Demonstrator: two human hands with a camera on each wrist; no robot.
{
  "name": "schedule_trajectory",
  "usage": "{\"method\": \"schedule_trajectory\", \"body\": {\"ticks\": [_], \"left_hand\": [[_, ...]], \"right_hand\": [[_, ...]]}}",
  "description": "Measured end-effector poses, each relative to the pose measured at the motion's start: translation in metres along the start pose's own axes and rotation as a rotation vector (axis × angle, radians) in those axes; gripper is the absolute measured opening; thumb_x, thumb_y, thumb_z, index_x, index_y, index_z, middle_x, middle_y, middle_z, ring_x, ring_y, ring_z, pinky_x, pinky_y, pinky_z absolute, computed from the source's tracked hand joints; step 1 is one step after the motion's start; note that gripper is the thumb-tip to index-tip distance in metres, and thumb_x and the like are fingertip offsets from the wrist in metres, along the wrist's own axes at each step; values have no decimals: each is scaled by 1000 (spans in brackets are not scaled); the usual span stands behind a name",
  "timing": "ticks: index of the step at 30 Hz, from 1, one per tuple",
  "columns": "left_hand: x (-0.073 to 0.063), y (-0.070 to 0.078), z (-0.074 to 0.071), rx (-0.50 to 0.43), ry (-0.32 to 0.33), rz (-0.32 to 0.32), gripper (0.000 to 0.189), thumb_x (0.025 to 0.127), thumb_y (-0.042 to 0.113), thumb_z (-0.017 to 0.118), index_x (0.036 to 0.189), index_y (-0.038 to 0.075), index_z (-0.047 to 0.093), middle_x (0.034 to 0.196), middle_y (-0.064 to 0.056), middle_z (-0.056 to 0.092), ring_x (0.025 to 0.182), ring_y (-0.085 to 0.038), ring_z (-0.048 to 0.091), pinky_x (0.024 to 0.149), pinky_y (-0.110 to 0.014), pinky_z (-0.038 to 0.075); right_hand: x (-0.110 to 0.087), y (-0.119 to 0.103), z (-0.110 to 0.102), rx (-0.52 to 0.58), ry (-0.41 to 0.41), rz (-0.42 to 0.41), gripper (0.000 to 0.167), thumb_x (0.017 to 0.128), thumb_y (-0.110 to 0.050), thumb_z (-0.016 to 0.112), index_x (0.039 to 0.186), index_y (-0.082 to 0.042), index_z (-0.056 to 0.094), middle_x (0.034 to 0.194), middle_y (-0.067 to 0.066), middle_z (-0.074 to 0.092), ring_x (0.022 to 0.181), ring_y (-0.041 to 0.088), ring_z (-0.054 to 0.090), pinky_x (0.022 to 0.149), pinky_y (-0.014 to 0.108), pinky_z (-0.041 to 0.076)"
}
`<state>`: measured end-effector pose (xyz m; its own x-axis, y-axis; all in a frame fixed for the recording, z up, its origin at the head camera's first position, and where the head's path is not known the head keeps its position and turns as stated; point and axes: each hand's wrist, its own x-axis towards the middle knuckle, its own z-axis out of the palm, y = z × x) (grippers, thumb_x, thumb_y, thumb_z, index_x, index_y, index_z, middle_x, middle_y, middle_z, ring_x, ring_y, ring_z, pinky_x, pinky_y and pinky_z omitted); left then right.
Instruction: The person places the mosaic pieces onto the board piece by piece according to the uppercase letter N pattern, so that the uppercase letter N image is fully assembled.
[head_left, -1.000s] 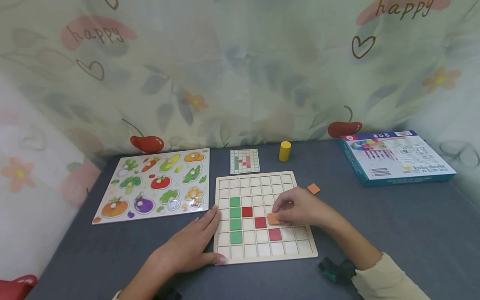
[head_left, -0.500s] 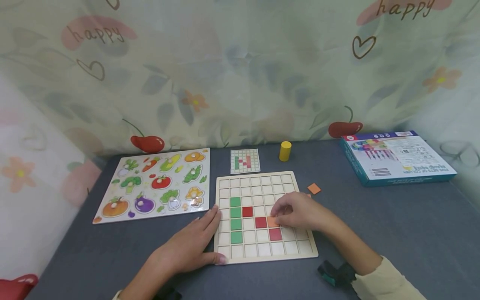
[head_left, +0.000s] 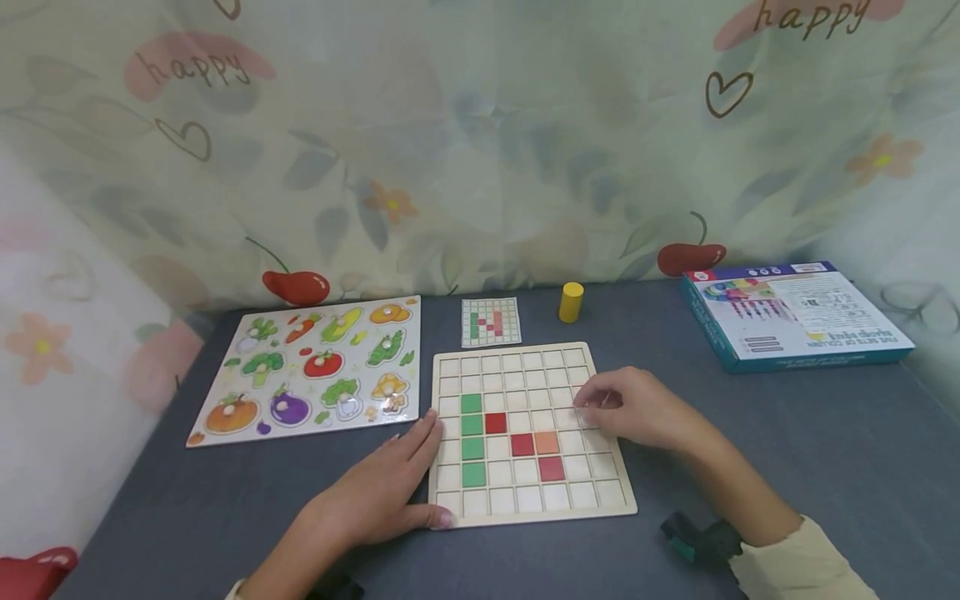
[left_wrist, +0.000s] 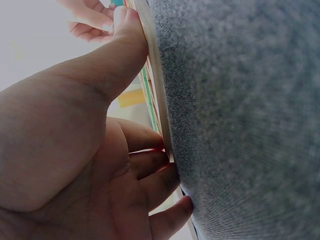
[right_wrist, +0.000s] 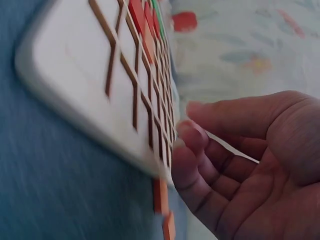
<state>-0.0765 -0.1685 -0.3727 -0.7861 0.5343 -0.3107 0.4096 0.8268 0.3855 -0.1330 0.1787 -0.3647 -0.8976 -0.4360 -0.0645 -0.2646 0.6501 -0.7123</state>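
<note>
A pale wooden grid board (head_left: 480,502) lies on the dark cloth. It bears a column of several green tiles (head_left: 472,448), three red tiles (head_left: 522,445) on a diagonal, and one orange tile (head_left: 546,442) right of the middle red one. My left hand (head_left: 375,492) rests along the board's left edge, thumb on its front corner, fingers extended. Over the right edge hovers my right hand (head_left: 637,408), fingers loosely bent and nothing between thumb and fingertips. The right wrist view shows two loose orange tiles (right_wrist: 160,196) by the board; in the head view that hand covers them.
Behind the board lie a small pattern card (head_left: 491,322) and an upright yellow cylinder (head_left: 571,302). A vegetable puzzle board (head_left: 315,375) is at the left. A flat game box (head_left: 795,317) sits at the back right. A printed curtain (head_left: 480,167) hangs behind the table.
My right hand has let go of the orange tile, which now sits flat in its cell, and has moved right and back to the board's edge. My left hand has stayed still.
</note>
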Motion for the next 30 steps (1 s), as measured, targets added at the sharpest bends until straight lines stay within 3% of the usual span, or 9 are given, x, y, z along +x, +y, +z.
{"method": "schedule_trajectory", "body": {"ticks": [7, 13, 30], "left_hand": [[0, 0, 0, -7, -1, -9, 110, 81, 65, 70, 160, 7, 21, 167, -10, 12, 149, -28, 21, 117, -53, 24], [0, 1, -1, -9, -1, -7, 110, 82, 64, 70, 160, 6, 21, 167, -10, 12, 149, -28, 21, 117, -53, 24], [-1, 1, -1, 3, 5, 6, 108, 84, 62, 70, 160, 5, 21, 167, -12, 12, 149, -29, 22, 116, -53, 25]], "right_hand": [[-3, 17, -20, -70, 78, 102, 20, 89, -8, 73, 108, -3, 73, 81, 2, 60, 71, 19, 52, 58, 31, 46], [-4, 29, -22, -87, 25, 163, 29, 89, -9, 74, 117, -3, 70, 81, 4, 57, 66, 18, 51, 55, 33, 42], [-3, 36, -22, -56, 15, 122, 18, 84, -7, 78, 97, -7, 66, 78, 1, 57, 66, 17, 53, 56, 33, 44]]}}
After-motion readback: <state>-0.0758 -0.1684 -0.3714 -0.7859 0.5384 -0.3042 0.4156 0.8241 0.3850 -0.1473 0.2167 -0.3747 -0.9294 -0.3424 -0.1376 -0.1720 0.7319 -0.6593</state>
